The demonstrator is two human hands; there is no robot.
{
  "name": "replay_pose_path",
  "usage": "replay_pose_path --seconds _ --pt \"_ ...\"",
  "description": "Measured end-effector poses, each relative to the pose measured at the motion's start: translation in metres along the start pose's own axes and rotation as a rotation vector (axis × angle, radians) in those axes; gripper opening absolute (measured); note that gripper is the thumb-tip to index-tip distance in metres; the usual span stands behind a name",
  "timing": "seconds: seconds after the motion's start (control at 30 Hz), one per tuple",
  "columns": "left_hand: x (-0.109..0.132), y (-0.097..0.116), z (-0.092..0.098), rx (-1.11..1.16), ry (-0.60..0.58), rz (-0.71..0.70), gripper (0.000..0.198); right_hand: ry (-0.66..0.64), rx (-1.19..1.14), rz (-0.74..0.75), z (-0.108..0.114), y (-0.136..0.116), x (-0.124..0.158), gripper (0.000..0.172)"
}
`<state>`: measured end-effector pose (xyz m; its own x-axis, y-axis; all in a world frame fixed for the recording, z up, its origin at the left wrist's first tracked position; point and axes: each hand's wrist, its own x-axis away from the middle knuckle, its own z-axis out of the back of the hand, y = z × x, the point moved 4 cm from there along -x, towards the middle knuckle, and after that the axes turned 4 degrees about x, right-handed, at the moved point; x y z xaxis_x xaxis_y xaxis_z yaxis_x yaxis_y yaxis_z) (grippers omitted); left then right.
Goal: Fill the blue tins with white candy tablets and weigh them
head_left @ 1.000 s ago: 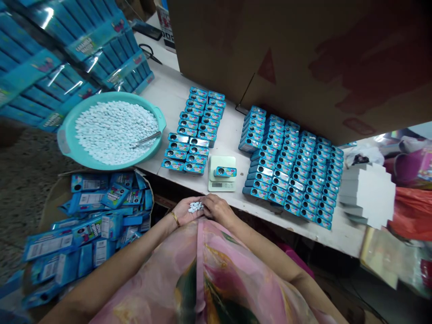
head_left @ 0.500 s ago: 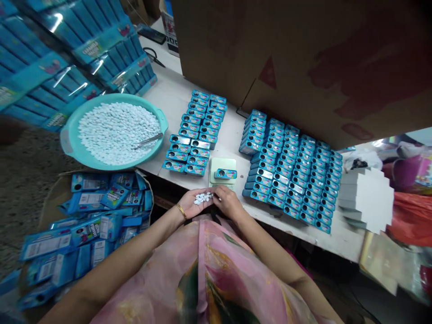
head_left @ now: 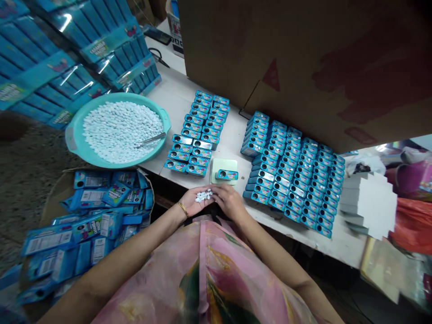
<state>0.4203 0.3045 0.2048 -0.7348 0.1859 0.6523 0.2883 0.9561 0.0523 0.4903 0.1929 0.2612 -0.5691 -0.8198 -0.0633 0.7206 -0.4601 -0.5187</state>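
Note:
A small heap of white candies (head_left: 204, 195) lies in the cupped palm of my left hand (head_left: 191, 201), near the table's front edge. My right hand (head_left: 228, 200) is beside it, its fingertips at the heap's right side; whether they pinch a candy is too small to tell. Just beyond both hands, a blue tin (head_left: 227, 174) rests on a small pale scale (head_left: 224, 164). Blue tins stand in rows to the left (head_left: 196, 158) and in a larger block to the right (head_left: 281, 180).
A turquoise basin (head_left: 72, 135) of white candies with a metal spoon stands at the left. Below it is a carton (head_left: 50, 198) of blue packs. Wrapped blue packs (head_left: 101, 49) rise behind. A big cardboard box (head_left: 236, 45) borders the back; white card pieces (head_left: 369, 202) lie right.
The view has shifted slightly, moving most objects a little to the right in the picture. My right fingertips have shifted slightly at the edge of the candies in my left palm.

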Motion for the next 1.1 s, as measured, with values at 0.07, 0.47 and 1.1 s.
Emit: replay_pose_path --seconds 0.07,0.47,1.1 --pt "0.004 -0.009 0.007 -0.013 0.010 0.045 0.030 -0.104 0.033 0.032 -0.008 -0.013 0.014 0.027" --pt "0.009 -0.026 0.017 -0.082 0.021 0.183 0.029 0.057 -0.207 -0.095 -0.006 -0.001 0.027 0.016" --pt "0.027 0.002 0.053 0.035 0.152 0.030 0.035 0.479 -0.120 -0.385 0.021 0.075 0.042 0.023"
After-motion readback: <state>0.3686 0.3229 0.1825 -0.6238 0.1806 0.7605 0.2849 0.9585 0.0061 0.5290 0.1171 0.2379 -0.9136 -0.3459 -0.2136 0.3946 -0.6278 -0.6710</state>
